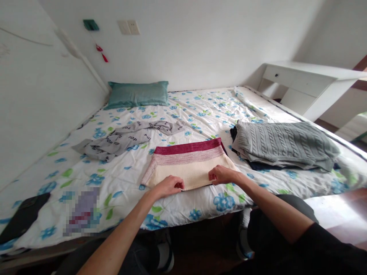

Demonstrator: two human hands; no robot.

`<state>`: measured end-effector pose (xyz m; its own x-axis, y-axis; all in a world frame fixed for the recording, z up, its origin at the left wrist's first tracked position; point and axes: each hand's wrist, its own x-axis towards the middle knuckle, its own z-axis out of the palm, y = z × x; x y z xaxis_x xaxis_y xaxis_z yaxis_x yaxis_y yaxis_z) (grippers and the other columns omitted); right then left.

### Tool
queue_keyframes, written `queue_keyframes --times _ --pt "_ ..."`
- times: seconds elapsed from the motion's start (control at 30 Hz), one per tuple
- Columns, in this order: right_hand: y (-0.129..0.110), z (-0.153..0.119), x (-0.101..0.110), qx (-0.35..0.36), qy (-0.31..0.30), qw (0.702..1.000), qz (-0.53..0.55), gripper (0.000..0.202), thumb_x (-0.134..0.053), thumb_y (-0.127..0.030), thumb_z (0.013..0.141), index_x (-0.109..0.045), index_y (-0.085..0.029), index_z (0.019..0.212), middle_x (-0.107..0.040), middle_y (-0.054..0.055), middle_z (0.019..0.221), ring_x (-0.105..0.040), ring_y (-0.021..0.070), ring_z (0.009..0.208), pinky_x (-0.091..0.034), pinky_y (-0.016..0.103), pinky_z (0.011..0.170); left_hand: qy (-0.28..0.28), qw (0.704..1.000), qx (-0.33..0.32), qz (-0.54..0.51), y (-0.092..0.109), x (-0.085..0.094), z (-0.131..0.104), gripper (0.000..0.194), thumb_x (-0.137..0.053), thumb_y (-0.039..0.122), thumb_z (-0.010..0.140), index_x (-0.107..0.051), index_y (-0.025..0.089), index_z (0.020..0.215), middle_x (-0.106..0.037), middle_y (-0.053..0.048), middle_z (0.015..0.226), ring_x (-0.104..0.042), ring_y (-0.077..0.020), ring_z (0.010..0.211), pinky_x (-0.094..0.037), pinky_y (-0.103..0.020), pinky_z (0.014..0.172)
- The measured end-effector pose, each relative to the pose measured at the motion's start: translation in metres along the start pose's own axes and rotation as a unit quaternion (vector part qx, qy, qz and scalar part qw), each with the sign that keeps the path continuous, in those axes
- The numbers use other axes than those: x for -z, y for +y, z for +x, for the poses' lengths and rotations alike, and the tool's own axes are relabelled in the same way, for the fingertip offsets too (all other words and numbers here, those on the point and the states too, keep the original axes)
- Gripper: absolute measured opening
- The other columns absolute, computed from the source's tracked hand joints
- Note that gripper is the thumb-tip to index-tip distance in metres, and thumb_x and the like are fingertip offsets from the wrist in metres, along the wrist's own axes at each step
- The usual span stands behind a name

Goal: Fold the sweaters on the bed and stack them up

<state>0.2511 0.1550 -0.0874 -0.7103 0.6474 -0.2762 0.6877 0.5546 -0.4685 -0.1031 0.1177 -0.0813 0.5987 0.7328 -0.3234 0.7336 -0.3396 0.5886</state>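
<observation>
A folded knitted garment [183,166], cream with pink and dark red bands, lies flat on the bed near its front edge. At the garment's lower left edge is my left hand [172,186], its fingers curled and closed on the fabric. My right hand [220,175] is closed on the lower right edge in the same way. A crumpled grey garment with black lettering [123,139] lies to the left. On the right sits a stack of folded clothes with a grey cable-knit sweater [283,143] on top.
The bed has a floral sheet [197,214]. A green pillow [139,94] rests by the wall. At the left front are a dark flat object [25,215] and a blurred-out item [83,212]. A white desk [304,82] stands behind the bed's right side.
</observation>
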Motion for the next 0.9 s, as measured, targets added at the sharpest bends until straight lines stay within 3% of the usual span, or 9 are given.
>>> queue_keyframes --times 0.13,0.3,0.43,0.47,0.53,0.6,0.67,0.77,0.9 --pt "-0.003 -0.001 0.003 0.001 0.001 1.0 0.009 0.025 -0.08 -0.021 0.087 -0.089 -0.021 0.11 -0.086 0.004 0.099 -0.079 0.0193 0.089 -0.053 0.023 0.08 0.002 1.0 -0.003 0.015 0.0 0.0 0.0 0.02 -0.068 0.02 0.083 -0.084 0.022 0.095 -0.083 -0.004 0.094 -0.075 -0.0202 0.089 -0.05 -0.027 0.082" --pt "0.0 0.005 -0.013 -0.016 -0.026 0.999 0.02 0.025 -0.087 -0.021 0.083 -0.089 -0.02 0.108 -0.086 0.005 0.101 -0.079 0.0207 0.094 -0.053 0.024 0.081 -0.03 0.998 -0.025 0.054 0.002 -0.007 0.005 0.018 -0.072 0.022 0.077 -0.085 0.024 0.089 -0.084 -0.005 0.099 -0.076 -0.0231 0.095 -0.053 -0.029 0.089" --pt "0.015 0.001 -0.01 -0.008 -0.023 0.995 0.097 0.024 -0.087 -0.036 0.09 -0.089 -0.021 0.109 -0.086 0.004 0.101 -0.079 0.0197 0.092 -0.053 0.023 0.081 -0.088 0.992 -0.011 -0.089 0.0 0.013 0.002 0.034 -0.079 0.041 0.082 -0.089 0.026 0.11 -0.087 -0.006 0.112 -0.077 -0.0249 0.102 -0.057 -0.029 0.091" --pt "0.022 -0.001 -0.006 -0.026 -0.005 0.994 0.106 0.023 -0.083 -0.036 0.094 -0.088 -0.02 0.11 -0.085 0.004 0.101 -0.078 0.0192 0.091 -0.053 0.023 0.082 -0.08 0.988 0.005 -0.132 -0.004 0.022 -0.001 0.04 -0.079 0.047 0.083 -0.088 0.025 0.115 -0.087 -0.007 0.115 -0.077 -0.0261 0.105 -0.058 -0.03 0.093" --pt "0.038 -0.009 0.002 -0.104 0.062 0.989 0.081 0.021 -0.075 -0.03 0.099 -0.086 -0.019 0.113 -0.085 0.007 0.106 -0.078 0.0197 0.095 -0.053 0.024 0.085 0.006 0.985 0.063 -0.159 -0.019 0.041 -0.011 0.048 -0.076 0.054 0.084 -0.086 0.023 0.119 -0.085 -0.009 0.121 -0.077 -0.0293 0.11 -0.059 -0.034 0.097" --pt "0.056 -0.017 0.008 -0.203 0.14 0.969 0.025 0.024 -0.072 -0.028 0.1 -0.083 -0.016 0.118 -0.082 0.011 0.116 -0.076 0.0223 0.104 -0.052 0.026 0.091 0.14 0.974 0.154 -0.086 -0.041 0.055 -0.024 0.049 -0.075 0.055 0.082 -0.084 0.024 0.118 -0.083 -0.011 0.129 -0.075 -0.0324 0.117 -0.058 -0.037 0.102" --pt "0.071 -0.024 0.008 -0.275 0.191 0.942 -0.01 0.032 -0.072 -0.034 0.102 -0.078 -0.015 0.127 -0.078 0.015 0.128 -0.075 0.025 0.113 -0.051 0.028 0.096 0.22 0.939 0.262 0.03 -0.066 0.063 -0.038 0.051 -0.074 0.054 0.081 -0.082 0.024 0.121 -0.08 -0.013 0.134 -0.073 -0.0359 0.123 -0.056 -0.039 0.105" --pt "0.084 -0.031 0.001 -0.34 0.177 0.924 0.007 0.05 -0.073 -0.05 0.102 -0.071 -0.013 0.136 -0.076 0.019 0.13 -0.075 0.0287 0.117 -0.052 0.031 0.097 0.206 0.897 0.375 0.114 -0.096 0.062 -0.052 0.054 -0.072 0.055 0.084 -0.079 0.018 0.122 -0.08 -0.021 0.13 -0.073 -0.0413 0.126 -0.056 -0.042 0.104" --pt "0.085 -0.032 -0.005 -0.36 0.143 0.921 0.028 0.049 -0.075 -0.052 0.099 -0.075 -0.014 0.13 -0.079 0.019 0.123 -0.077 0.0325 0.115 -0.053 0.031 0.089 0.16 0.896 0.398 0.114 -0.107 0.053 -0.05 0.039 -0.072 0.053 0.084 -0.079 0.019 0.103 -0.083 -0.022 0.121 -0.076 -0.0444 0.123 -0.058 -0.042 0.097"
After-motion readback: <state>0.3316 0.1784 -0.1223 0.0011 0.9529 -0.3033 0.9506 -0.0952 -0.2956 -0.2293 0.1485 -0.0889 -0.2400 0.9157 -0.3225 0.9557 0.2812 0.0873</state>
